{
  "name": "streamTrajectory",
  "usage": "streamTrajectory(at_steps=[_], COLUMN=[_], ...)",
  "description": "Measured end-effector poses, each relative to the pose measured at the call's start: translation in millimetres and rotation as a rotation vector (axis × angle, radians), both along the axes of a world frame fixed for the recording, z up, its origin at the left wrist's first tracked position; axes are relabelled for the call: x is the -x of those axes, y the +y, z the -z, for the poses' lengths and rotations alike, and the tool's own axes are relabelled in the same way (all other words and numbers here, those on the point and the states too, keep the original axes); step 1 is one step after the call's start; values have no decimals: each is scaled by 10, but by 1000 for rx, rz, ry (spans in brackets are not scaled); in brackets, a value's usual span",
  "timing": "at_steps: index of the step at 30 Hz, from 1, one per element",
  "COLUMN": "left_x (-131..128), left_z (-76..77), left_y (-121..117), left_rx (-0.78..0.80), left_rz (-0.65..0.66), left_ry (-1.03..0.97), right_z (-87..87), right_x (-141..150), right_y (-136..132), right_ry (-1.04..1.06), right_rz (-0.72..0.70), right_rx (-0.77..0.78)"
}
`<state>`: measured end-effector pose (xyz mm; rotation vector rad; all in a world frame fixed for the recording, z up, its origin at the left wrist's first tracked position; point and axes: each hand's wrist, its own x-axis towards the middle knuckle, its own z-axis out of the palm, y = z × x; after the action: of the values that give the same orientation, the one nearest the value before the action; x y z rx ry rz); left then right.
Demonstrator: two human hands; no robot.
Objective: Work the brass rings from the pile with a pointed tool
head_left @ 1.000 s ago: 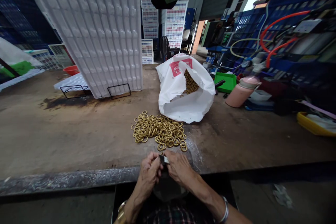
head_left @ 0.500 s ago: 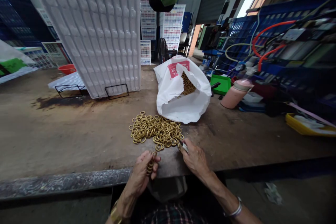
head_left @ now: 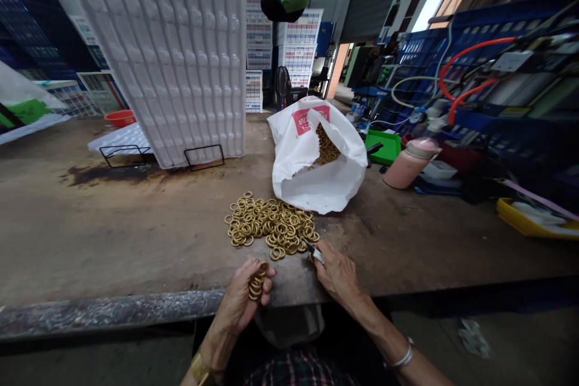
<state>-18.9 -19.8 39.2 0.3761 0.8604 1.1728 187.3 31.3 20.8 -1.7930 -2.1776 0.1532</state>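
My left hand (head_left: 239,295) is curled round several gold-coloured rings (head_left: 256,284), which sit in an overlapping row between thumb and fingers above the table's front edge. In my right hand (head_left: 340,270), closed and low over the table, is a small tool with a dark tip and a pale grip (head_left: 318,254). Its exact kind is not clear. The tip points at the near right edge of a loose pile of the same rings (head_left: 271,223). Behind the pile lies a torn white sack (head_left: 294,160) with more rings (head_left: 326,148) visible inside.
A tall ribbed translucent plastic tray (head_left: 194,72) stands in wire holders (head_left: 204,157) at the left. Towards the right are a pink bottle (head_left: 407,166), a green tray (head_left: 383,146) and a yellow tray (head_left: 529,220). An orange bowl (head_left: 120,118) sits far left.
The rings in my left hand have turned and show more plainly as a row. My right hand with the tool stays beside the pile, nearly still. The whole view has shifted slightly.
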Motion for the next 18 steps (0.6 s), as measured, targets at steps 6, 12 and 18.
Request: streamTrajectory(at_steps=[6, 12, 18], left_x=[5, 6, 17], left_z=[-20, -35, -33], left_y=[-6, -15, -11], left_rx=[-9, 3, 2], left_rz=[23, 19, 13], left_ry=[14, 21, 11], right_z=[43, 28, 27], right_x=[57, 289, 410], right_y=[-29, -53, -59], right_ry=[155, 269, 332], right_rz=[-76, -198, -270], right_rx=[-37, -16, -1])
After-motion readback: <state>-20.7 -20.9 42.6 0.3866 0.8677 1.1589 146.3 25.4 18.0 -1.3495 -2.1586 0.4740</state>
